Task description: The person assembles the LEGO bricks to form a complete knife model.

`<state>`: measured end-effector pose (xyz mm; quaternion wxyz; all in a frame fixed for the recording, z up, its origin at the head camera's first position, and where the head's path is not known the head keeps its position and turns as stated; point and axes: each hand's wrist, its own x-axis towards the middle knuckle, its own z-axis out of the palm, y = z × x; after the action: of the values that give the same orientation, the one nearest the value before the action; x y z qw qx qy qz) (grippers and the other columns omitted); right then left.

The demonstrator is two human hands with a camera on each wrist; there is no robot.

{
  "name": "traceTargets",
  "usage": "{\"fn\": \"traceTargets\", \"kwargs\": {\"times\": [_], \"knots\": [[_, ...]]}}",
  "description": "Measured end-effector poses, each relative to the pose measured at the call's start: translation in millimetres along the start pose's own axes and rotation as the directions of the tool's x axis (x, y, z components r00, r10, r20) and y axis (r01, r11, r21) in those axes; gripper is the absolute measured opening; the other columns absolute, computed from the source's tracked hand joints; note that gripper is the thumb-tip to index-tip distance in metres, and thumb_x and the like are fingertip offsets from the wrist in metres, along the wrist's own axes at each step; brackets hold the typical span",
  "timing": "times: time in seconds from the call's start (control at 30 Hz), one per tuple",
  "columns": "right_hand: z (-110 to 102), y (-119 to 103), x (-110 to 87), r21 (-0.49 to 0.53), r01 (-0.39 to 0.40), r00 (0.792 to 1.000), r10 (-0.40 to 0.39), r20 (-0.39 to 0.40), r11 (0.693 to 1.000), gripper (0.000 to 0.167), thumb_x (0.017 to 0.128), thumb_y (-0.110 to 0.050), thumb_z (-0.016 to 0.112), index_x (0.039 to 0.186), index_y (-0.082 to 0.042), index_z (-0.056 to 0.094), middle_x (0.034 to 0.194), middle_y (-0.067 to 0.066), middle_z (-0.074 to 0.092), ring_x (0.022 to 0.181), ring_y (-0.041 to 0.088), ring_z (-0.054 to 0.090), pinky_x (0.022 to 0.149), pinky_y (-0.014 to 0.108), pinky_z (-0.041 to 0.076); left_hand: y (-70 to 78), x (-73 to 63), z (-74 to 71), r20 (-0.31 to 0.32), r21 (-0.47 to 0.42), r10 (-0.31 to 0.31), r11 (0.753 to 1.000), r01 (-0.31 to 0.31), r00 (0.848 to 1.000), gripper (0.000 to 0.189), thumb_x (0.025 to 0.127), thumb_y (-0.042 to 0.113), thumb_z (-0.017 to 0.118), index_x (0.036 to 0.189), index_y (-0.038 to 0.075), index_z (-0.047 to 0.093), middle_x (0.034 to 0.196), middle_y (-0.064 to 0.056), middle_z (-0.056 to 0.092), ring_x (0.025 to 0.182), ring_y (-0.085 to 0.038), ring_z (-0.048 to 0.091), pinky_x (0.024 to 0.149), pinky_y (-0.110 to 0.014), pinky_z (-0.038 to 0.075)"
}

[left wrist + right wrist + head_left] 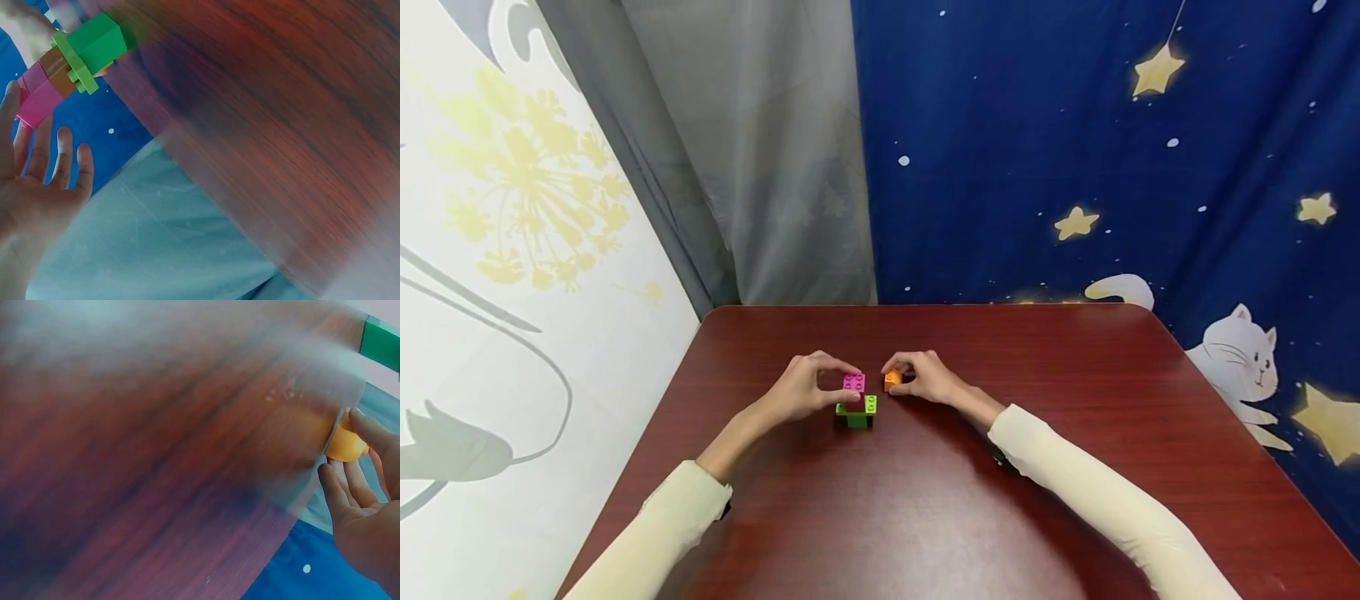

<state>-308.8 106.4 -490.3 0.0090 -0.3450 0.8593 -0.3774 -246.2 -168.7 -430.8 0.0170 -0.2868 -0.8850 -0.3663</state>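
Observation:
A small stack of toy building bricks stands on the table in front of me. At its bottom is a green brick (99, 41), then a lime plate (871, 405) wider than the rest, then a brown brick (57, 70). Magenta bricks (854, 382) top the stack, studs up. My left hand (796, 390) pinches the magenta top between thumb and fingers from the left. Just right of the stack, my right hand (934, 380) pinches an orange brick (892, 379) low over the table. In the right wrist view that orange brick shows a rounded side, partly hidden by the thumb.
The dark red wooden table (880, 517) has rounded far corners. Behind it hang a grey curtain (782, 167) and a blue curtain (1000, 150) with stars. A white patterned wall (512, 375) runs along the left side.

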Motion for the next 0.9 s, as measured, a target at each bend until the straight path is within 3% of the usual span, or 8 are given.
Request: {"fn": "traceTargets", "kwargs": {"times": [0.37, 0.47, 0.7, 0.8, 0.9], "knots": [[-15, -10, -12.5, 0.004, 0.021, 0.999, -0.021, -0.03, 1.0, 0.034, 0.085, -0.013, 0.088, 0.117, -0.005, 0.075, 0.105, 0.002, 0.077, 0.1, 0.017, 0.072, 0.092, 0.035, 0.058, -4.8, -0.5, 4.0, -0.018, 0.006, -0.015, 1.0, 0.015, 1.0, 0.036, 0.082, 0.037, 0.09, 0.114, 0.021, 0.08, 0.106, 0.003, 0.073, 0.098, -0.033, 0.063, 0.081, -0.05, 0.053], [-19, -17, -12.4, 0.009, 0.033, 0.999, -0.032, -0.037, 0.999, 0.033, 0.085, -0.014, 0.088, 0.116, -0.008, 0.076, 0.104, 0.0, 0.076, 0.1, 0.016, 0.072, 0.092, 0.035, 0.058, -6.5, -1.8, 4.6, -0.022, 0.005, -0.029, 1.0, 0.029, 0.999, 0.038, 0.081, 0.038, 0.091, 0.113, 0.021, 0.08, 0.106, 0.003, 0.073, 0.096, -0.03, 0.062, 0.079, -0.045, 0.053], [-29, -39, -10.0, 0.057, 0.058, 0.997, -0.055, -0.061, 0.997, 0.03, 0.086, -0.013, 0.087, 0.113, -0.016, 0.076, 0.101, -0.001, 0.075, 0.097, 0.015, 0.072, 0.093, 0.044, 0.058, -7.0, -2.3, 6.0, -0.016, -0.027, -0.039, 0.999, 0.038, 0.999, 0.041, 0.08, 0.038, 0.092, 0.112, 0.017, 0.08, 0.105, -0.001, 0.074, 0.099, -0.035, 0.065, 0.084, -0.054, 0.054], [-33, -50, -8.5, 0.079, 0.066, 0.996, -0.061, -0.066, 0.995, 0.029, 0.087, -0.012, 0.086, 0.114, -0.015, 0.076, 0.102, 0.0, 0.075, 0.098, 0.015, 0.072, 0.094, 0.046, 0.057, -7.7, -2.1, 6.6, -0.019, -0.018, -0.03, 0.999, 0.03, 0.999, 0.04, 0.079, 0.038, 0.092, 0.111, 0.017, 0.08, 0.104, -0.003, 0.075, 0.097, -0.034, 0.065, 0.082, -0.051, 0.054], [-37, -59, -6.4, 0.068, 0.083, 0.994, -0.078, -0.071, 0.994, 0.029, 0.088, -0.014, 0.086, 0.115, -0.014, 0.076, 0.104, -0.001, 0.075, 0.098, 0.013, 0.072, 0.094, 0.04, 0.058, -7.7, -2.1, 6.8, -0.018, -0.009, -0.028, 1.0, 0.028, 0.999, 0.041, 0.079, 0.038, 0.092, 0.111, 0.016, 0.08, 0.103, -0.004, 0.075, 0.094, -0.033, 0.065, 0.078, -0.045, 0.054]]}}
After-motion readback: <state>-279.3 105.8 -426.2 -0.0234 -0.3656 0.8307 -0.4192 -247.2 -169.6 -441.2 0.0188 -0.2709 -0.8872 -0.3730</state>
